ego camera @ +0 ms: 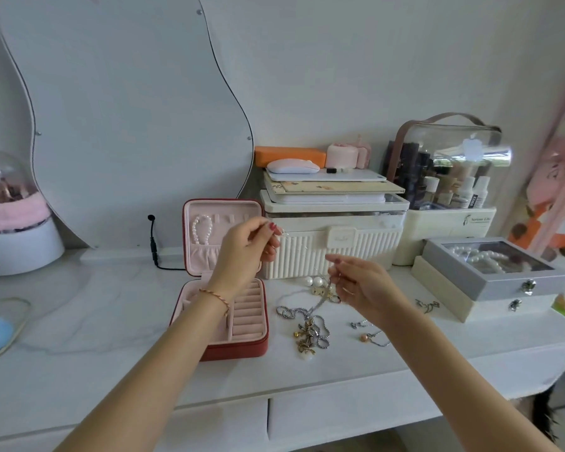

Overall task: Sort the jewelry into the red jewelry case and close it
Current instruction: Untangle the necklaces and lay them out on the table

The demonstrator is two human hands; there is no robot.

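**Head view: both hands hold a thin chain above the worktop**

Head camera looks down on a white worktop (79, 321) with two forearms reaching in from the near edge. Nearest the front edge, right of the middle, jewelry lies in a loose heap: a thick silver chain (320, 327), gold charms (305, 337), and a few small pieces (364, 334) to its right.

Left of the heap sits the red case (238, 349), open, its pink base showing ring rolls and its lid (190, 236) standing upright. A pearl bracelet (202, 229) hangs inside the lid.

Above these, the left hand (242, 256), a bracelet at its wrist, is raised in front of the lid, thumb and fingertips pinched on one end of a thin chain (320, 300). The right hand (362, 285) is lower, over the heap, fingers curled and pinching the same chain, which trails down to the pile.

Two pearl earrings (313, 281) lie just behind the heap, against a ribbed white box (333, 252). At the right edge stands a grey box (493, 275) with pearls inside. A wavy mirror (128, 109) leans at the back.
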